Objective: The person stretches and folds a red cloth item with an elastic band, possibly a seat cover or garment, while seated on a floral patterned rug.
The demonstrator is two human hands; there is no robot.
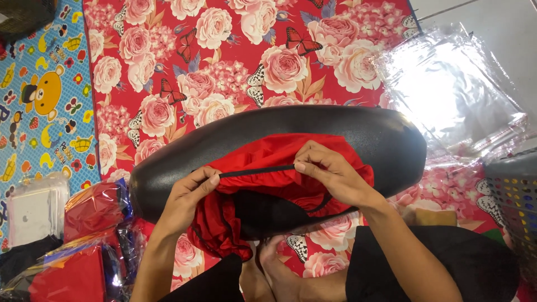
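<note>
Two hands worked at a red fabric cover (279, 168) stretched over a long black seat (358, 131) lying across the person's lap. In the head view, the left hand (187, 198) pinched the cover's black elastic edge (257, 171), thumb and fingers closed tight on it at the left. The right hand (330, 173) gripped the same edge at the right, fingertips pressed together on it. Under the seat lay a red floral mat (224, 67), with a blue cartoon mat (39, 95) far left and pale floor tiles (492, 22) far right. Clear plastic bags (453, 95) sat on the right; bagged red fabric packs (92, 210) lay near left. A perforated grey basket (514, 196) stood at the right edge, contents unclear.
</note>
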